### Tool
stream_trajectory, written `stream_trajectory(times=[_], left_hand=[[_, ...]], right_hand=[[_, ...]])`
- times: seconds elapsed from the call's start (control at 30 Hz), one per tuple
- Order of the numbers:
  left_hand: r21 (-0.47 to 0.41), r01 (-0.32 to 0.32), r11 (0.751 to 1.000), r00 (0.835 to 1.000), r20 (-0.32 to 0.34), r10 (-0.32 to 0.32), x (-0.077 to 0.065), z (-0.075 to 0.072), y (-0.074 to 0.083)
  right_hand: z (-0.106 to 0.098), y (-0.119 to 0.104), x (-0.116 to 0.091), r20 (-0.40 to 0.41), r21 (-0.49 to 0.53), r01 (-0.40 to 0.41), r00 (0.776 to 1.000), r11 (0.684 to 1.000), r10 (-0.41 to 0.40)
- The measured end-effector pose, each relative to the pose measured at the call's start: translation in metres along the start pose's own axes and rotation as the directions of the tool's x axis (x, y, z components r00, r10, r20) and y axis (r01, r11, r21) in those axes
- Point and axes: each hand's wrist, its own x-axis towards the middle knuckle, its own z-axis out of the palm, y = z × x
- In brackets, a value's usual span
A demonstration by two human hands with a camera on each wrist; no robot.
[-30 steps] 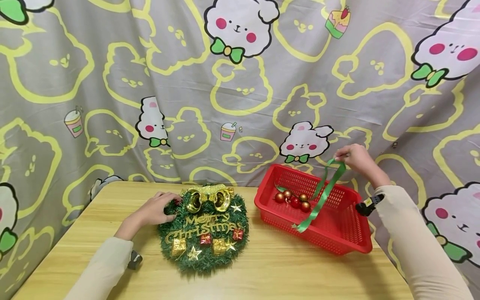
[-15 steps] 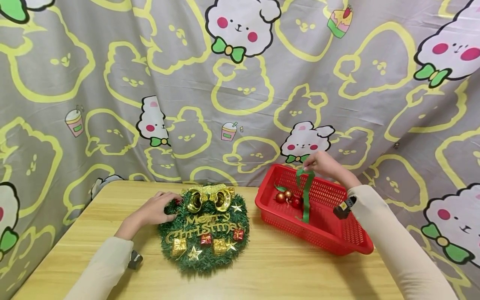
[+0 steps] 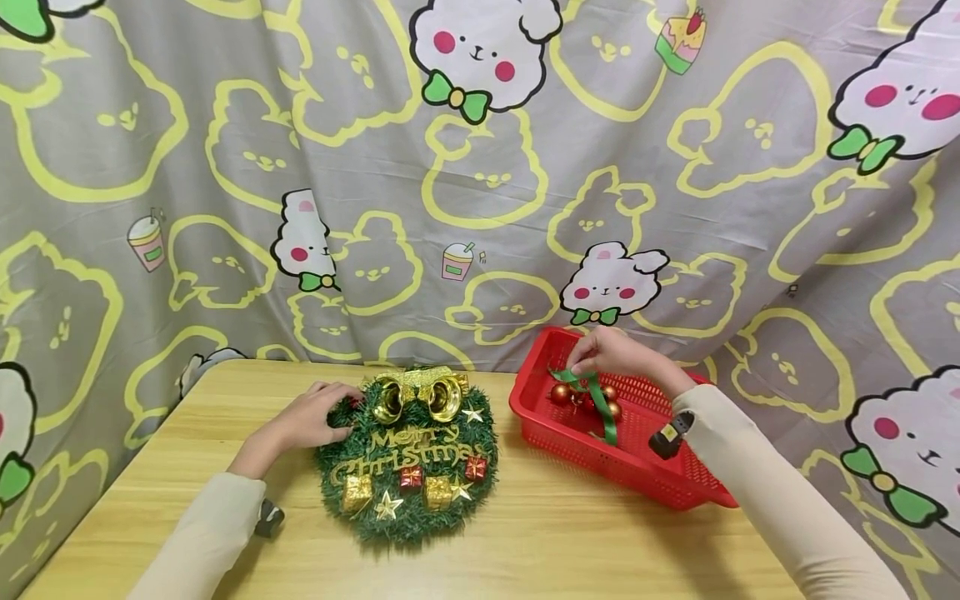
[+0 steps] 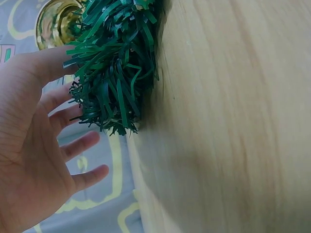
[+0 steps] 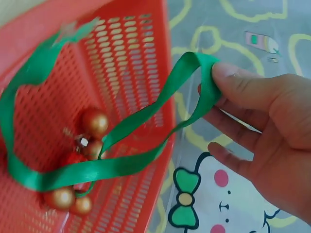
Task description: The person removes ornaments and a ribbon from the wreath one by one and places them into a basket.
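A green tinsel wreath (image 3: pixel 408 467) with gold bells, stars, small gift boxes and "Merry Christmas" lettering lies on the table. My left hand (image 3: pixel 315 417) holds its upper left edge between thumb and fingers, the ring and little fingers sticking out free in the left wrist view. Over the red basket (image 3: pixel 660 487), my right hand (image 3: pixel 615 352) pinches a loop of green ribbon (image 5: pixel 121 167) between thumb and forefinger. The ribbon hangs down into the basket, in front of a cluster of gold and red Christmas balls (image 5: pixel 95 121); it partly hides them in the head view.
The wooden table (image 3: pixel 547 542) runs under both wreath and basket. A grey curtain (image 3: pixel 375 167) printed with yellow outlines and white rabbits hangs behind it. Each wrist bears a small black camera (image 3: pixel 672 433).
My right hand has moved left and down with the ribbon, from the basket's right side to above the balls. The ribbon has sunk lower into the basket. My left hand and the wreath stay still.
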Motion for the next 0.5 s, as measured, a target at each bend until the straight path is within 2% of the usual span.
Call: stream_trajectory(times=[0.17, 0.23, 0.33, 0.5], left_hand=[[-0.018, -0.001, 1.0, 1.0, 0.0, 0.001, 0.0, -0.002, 0.003], [-0.021, -0.001, 1.0, 1.0, 0.003, 0.001, 0.0, -0.003, 0.003], [-0.017, 0.003, 1.0, 1.0, 0.008, -0.003, 0.0, -0.003, 0.003], [-0.02, 0.0, 1.0, 1.0, 0.004, 0.0, 0.0, -0.002, 0.001]], right_hand=[[0.0, -0.004, 0.0, -0.054, 0.141, 0.034, 0.998, 0.989, -0.027], [0.001, -0.002, 0.0, -0.06, 0.139, 0.019, 0.998, 0.99, -0.01], [0.007, 0.009, 0.001, -0.019, 0.121, 0.002, 1.0, 0.993, 0.001], [0.022, 0.03, 0.0, 0.095, 0.103, -0.04, 0.995, 0.994, 0.03]])
